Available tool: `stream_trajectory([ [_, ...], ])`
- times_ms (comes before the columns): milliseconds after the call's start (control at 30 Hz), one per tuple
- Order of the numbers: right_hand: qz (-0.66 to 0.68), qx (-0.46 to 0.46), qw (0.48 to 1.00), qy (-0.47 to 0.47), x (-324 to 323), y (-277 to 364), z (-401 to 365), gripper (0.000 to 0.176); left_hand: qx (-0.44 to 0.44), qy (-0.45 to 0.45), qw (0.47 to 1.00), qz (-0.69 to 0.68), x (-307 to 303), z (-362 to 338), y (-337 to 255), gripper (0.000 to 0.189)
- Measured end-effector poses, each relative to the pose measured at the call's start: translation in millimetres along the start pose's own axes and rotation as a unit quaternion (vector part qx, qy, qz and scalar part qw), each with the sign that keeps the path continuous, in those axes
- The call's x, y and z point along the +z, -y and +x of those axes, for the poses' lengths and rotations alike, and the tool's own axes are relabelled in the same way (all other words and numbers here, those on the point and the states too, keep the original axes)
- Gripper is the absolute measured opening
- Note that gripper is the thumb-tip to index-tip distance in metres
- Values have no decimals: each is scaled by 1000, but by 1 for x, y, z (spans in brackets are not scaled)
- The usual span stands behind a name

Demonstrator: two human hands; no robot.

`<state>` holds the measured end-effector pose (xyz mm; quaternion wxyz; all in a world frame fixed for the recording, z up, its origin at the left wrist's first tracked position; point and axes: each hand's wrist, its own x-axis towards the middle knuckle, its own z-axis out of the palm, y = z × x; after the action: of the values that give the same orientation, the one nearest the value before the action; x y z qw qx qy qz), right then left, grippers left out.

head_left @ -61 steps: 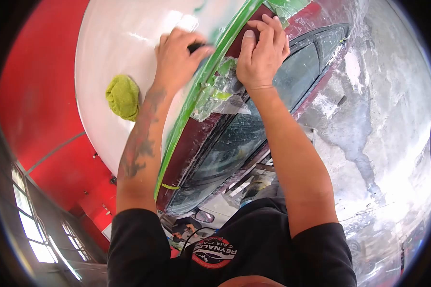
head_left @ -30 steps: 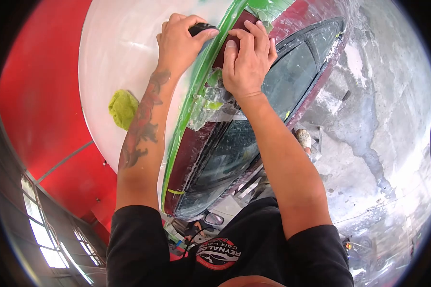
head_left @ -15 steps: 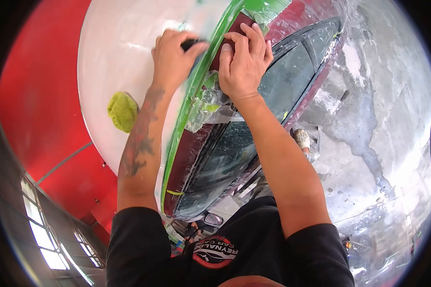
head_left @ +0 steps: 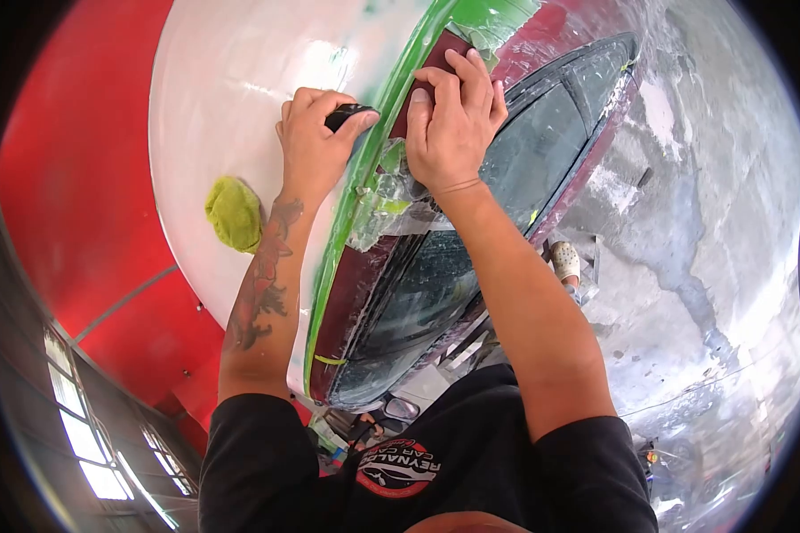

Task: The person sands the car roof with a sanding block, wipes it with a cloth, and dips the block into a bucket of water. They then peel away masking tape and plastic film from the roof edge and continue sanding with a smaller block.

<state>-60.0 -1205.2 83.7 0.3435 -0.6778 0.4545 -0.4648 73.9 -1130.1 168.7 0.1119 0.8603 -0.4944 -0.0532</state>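
Note:
My left hand (head_left: 316, 138) is closed around a black sanding block (head_left: 348, 115), which lies against the white car roof (head_left: 231, 107) close to its edge. Part of the block is hidden under my fingers. Along that edge runs a strip of green masking tape (head_left: 336, 235). Just right of the strip, my right hand (head_left: 458, 115) rests on the maroon body (head_left: 351, 275) above the side windows, fingers apart and slightly bent, holding nothing. Torn clear plastic film (head_left: 382, 209) hangs near its wrist. A yellow-green cloth (head_left: 233, 214) sits on the white surface, left of my left forearm.
Dusty side windows (head_left: 418, 293) slope down on the right. Beyond them is a stained concrete floor (head_left: 649, 231), where a person's light clog (head_left: 564, 259) shows beside the car. A side mirror (head_left: 401, 409) is near my shirt. Red panels (head_left: 80, 169) lie at left.
My left hand has slid the block a short way toward me along the roof edge. My right hand stays in place. The view has shifted slightly.

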Motion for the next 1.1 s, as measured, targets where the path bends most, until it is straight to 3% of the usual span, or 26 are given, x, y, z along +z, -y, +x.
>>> stream_trajectory([
  [167, 6, -1, 1000, 0, 0, 0, 1, 22, 21, -15, 1000, -8, 20, 74, -35, 30],
  [300, 8, 4, 1000, 2, 0, 0, 0, 22, 12, -37, 999, -20, 23, 53, -26, 31],
  [533, 9, 4, 1000, 3, -2, 2, 0, 21, -2, -18, 1000, 14, 27, 89, -42, 38],
  [667, 10, 8, 1000, 2, -1, 1, 3, 22, 0, 13, 1000, 10, 17, 60, -34, 37],
  [867, 14, 10, 1000, 2, -2, 1, 0, 22, 9, 27, 999, 17, 31, 114, -48, 46],
  [933, 13, 4, 1000, 1, -1, 1, 2, 22, 24, -9, 1000, 14, 33, 112, -44, 46],
  [1100, 16, 12, 1000, 9, -3, 2, 0, 22, 15, 22, 999, 24, 25, 87, -28, 49],
])
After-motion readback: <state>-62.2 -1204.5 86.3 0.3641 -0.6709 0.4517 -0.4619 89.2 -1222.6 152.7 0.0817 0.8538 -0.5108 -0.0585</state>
